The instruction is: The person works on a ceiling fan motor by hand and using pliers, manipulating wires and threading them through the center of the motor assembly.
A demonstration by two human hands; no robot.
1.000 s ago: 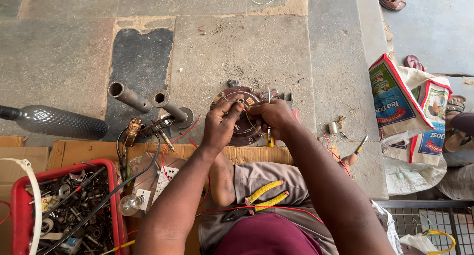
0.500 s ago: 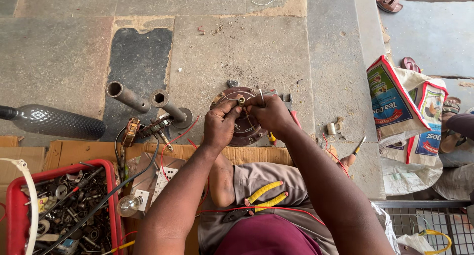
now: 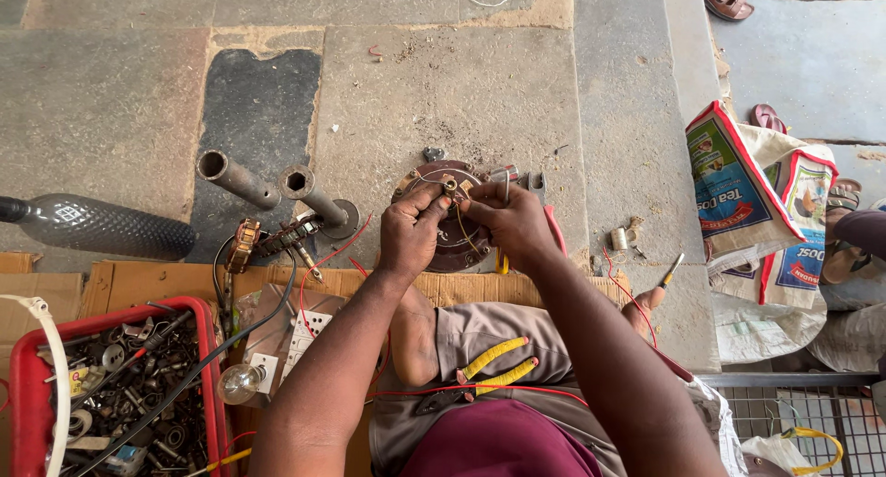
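A round brown motor part (image 3: 452, 242) with a brass centre lies on the stone floor before my knees. My left hand (image 3: 413, 232) pinches a thin wire at its centre shaft. My right hand (image 3: 506, 220) grips the same part from the right, fingers curled at the shaft, with a metal tool sticking up behind the fingers. Yellow-handled pliers (image 3: 489, 366) rest on my lap, with a red wire (image 3: 480, 389) running across it.
Two socket wrenches (image 3: 277, 186) and a dark textured bottle (image 3: 101, 226) lie at the left. A red crate of metal parts (image 3: 208, 385) sits at lower left beside a bulb (image 3: 238, 382) and switchboard. A printed sack (image 3: 748, 200) lies right; a screwdriver (image 3: 671, 271) nearby.
Both hands have shifted slightly over the motor part's centre; the fingers have regripped the wire at the shaft. Nothing else has moved.
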